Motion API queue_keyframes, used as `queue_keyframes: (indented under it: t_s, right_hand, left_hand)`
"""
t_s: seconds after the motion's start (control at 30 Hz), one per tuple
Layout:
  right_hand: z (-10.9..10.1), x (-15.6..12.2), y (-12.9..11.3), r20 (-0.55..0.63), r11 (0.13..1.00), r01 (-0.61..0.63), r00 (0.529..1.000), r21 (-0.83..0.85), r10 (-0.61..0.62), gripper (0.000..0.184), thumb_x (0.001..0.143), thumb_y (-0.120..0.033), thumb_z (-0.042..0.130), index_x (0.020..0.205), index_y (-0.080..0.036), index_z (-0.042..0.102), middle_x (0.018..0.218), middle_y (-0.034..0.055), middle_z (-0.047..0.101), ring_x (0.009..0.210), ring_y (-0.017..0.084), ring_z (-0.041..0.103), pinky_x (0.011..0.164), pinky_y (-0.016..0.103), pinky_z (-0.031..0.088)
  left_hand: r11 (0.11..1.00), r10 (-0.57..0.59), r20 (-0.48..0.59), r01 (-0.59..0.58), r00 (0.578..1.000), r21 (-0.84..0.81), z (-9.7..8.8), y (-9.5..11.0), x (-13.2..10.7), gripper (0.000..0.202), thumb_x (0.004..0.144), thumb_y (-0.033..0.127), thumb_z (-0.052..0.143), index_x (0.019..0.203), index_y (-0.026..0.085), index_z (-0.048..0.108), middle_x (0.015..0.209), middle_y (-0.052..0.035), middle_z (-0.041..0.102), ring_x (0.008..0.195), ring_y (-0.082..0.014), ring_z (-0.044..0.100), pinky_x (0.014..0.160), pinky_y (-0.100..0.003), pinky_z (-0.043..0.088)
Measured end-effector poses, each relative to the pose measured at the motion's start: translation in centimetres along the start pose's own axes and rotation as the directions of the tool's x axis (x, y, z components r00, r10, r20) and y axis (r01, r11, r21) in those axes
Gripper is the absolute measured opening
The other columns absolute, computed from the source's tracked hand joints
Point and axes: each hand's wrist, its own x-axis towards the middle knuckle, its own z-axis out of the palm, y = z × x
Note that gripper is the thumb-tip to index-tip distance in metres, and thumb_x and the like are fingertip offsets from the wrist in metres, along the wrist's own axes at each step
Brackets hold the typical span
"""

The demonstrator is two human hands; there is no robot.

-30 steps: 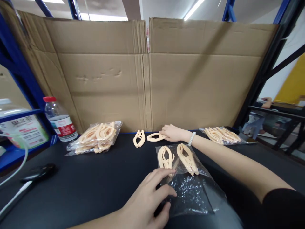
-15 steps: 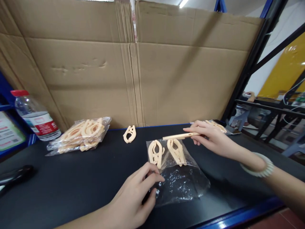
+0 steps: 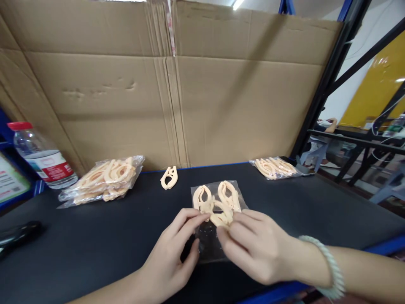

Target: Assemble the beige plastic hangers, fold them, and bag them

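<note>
A clear plastic bag (image 3: 209, 245) lies on the black table top (image 3: 95, 249), with two peach plastic clips (image 3: 228, 195) inside its far end. My left hand (image 3: 172, 257) pinches the near open edge of the bag. My right hand (image 3: 253, 245), a pale bead bracelet on its wrist, holds a third peach clip (image 3: 220, 216) at the bag's mouth, over the other two. One loose clip (image 3: 169, 177) lies farther back near the cardboard.
A cardboard wall (image 3: 177, 84) stands along the table's back. A full bag of clips (image 3: 103, 179) lies at the left, a water bottle (image 3: 41, 156) beyond it. Another bag of clips (image 3: 274, 167) lies at the right. A black object (image 3: 17, 236) rests at the left edge.
My right hand took a loose clip from beside the cardboard, carried it back toward me and brought it down to the bag's mouth. My left hand stayed on the bag.
</note>
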Motion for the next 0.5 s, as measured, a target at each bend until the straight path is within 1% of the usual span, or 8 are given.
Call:
queue_keyframes:
  t_s: [0.07, 0.13, 0.2, 0.27, 0.33, 0.4, 0.47, 0.5]
  right_hand:
    - [2.5, 0.5, 0.0, 0.038, 0.996, 0.042, 0.999, -0.075, -0.039, 0.022, 0.091, -0.009, 0.046, 0.091, -0.01, 0.068, 0.07, 0.0075, 0.064, 0.059, 0.02, 0.059, 0.055, 0.034, 0.051]
    - [4.4, 0.7, 0.1, 0.151, 0.996, -0.026, 0.988, -0.089, 0.04, 0.02, 0.091, -0.011, 0.049, 0.101, -0.006, 0.066, 0.084, 0.0131, 0.067, 0.076, 0.025, 0.064, 0.065, 0.036, 0.054]
    - [5.0, 0.9, 0.1, 0.238, 0.994, -0.074, 0.967, -0.079, 0.091, 0.023, 0.089, -0.01, 0.051, 0.108, -0.003, 0.063, 0.093, 0.0167, 0.068, 0.088, 0.027, 0.064, 0.071, 0.036, 0.054]
    - [4.3, 1.0, 0.3, 0.266, 0.996, -0.09, 0.96, 0.001, 0.086, 0.02, 0.086, -0.007, 0.052, 0.101, -0.004, 0.065, 0.088, 0.0145, 0.068, 0.081, 0.024, 0.063, 0.067, 0.033, 0.053]
    - [3.0, 1.5, 0.9, 0.219, 0.979, -0.124, 0.972, 0.162, 0.087, 0.018, 0.082, -0.005, 0.049, 0.087, -0.01, 0.066, 0.077, 0.0084, 0.066, 0.067, 0.019, 0.059, 0.059, 0.03, 0.049]
    - [2.2, 2.3, 2.1, 0.101, 0.933, -0.186, 0.982, 0.309, 0.162, 0.023, 0.08, -0.004, 0.043, 0.076, -0.015, 0.063, 0.068, 0.0032, 0.062, 0.06, 0.016, 0.054, 0.056, 0.027, 0.045]
    - [2.4, 3.4, 3.9, 0.024, 0.889, -0.269, 0.959, 0.371, 0.281, 0.025, 0.08, -0.004, 0.041, 0.071, -0.018, 0.06, 0.064, 0.0004, 0.06, 0.058, 0.014, 0.053, 0.057, 0.026, 0.043]
    - [3.1, 4.1, 4.9, 0.032, 0.874, -0.317, 0.944, 0.367, 0.328, 0.025, 0.079, -0.003, 0.041, 0.071, -0.018, 0.059, 0.065, 0.0004, 0.061, 0.06, 0.013, 0.054, 0.06, 0.026, 0.044]
  left_hand:
    - [1.0, 0.013, -0.024, -0.013, 1.0, -0.01, 0.0, -0.1, 0.0, 0.055, 0.088, 0.003, 0.042, 0.137, 0.028, 0.043, 0.119, -0.0081, 0.052, 0.093, -0.0164, 0.06, 0.081, -0.027, 0.056]
    - [1.0, 0.015, -0.036, -0.016, 0.999, -0.015, 0.0, -0.1, -0.1, 0.057, 0.086, 0.001, 0.042, 0.136, 0.028, 0.044, 0.119, -0.0075, 0.052, 0.091, -0.0155, 0.06, 0.08, -0.026, 0.056]
    - [1.0, 0.004, -0.028, -0.005, 1.0, -0.02, 0.0, 0.0, -0.1, 0.058, 0.084, 0.0, 0.042, 0.135, 0.029, 0.045, 0.119, -0.0068, 0.052, 0.089, -0.0147, 0.06, 0.079, -0.026, 0.055]
    - [0.999, -0.013, -0.007, 0.013, 1.0, -0.03, -0.2, 0.2, -0.1, 0.058, 0.083, 0.0, 0.043, 0.134, 0.028, 0.045, 0.117, -0.0061, 0.052, 0.089, -0.0147, 0.06, 0.079, -0.026, 0.055]
    - [0.999, -0.028, 0.022, 0.029, 0.999, -0.036, -0.3, 0.3, -0.1, 0.055, 0.083, 0.001, 0.044, 0.131, 0.027, 0.047, 0.114, -0.0055, 0.054, 0.092, -0.0156, 0.06, 0.081, -0.027, 0.055]
    - [0.999, -0.032, 0.044, 0.034, 0.999, -0.031, -0.4, 0.4, -0.2, 0.049, 0.083, 0.001, 0.044, 0.124, 0.026, 0.05, 0.111, -0.0054, 0.056, 0.094, -0.0167, 0.06, 0.082, -0.029, 0.055]
    - [1.0, -0.028, 0.048, 0.028, 0.998, -0.013, -0.4, 0.4, -0.2, 0.041, 0.083, 0.002, 0.044, 0.116, 0.025, 0.053, 0.111, -0.006, 0.056, 0.093, -0.0172, 0.06, 0.078, -0.028, 0.055]
    - [1.0, -0.024, 0.041, 0.024, 0.999, -0.001, -0.4, 0.3, -0.2, 0.038, 0.083, 0.003, 0.044, 0.112, 0.025, 0.055, 0.111, -0.0065, 0.056, 0.092, -0.0173, 0.061, 0.075, -0.028, 0.055]
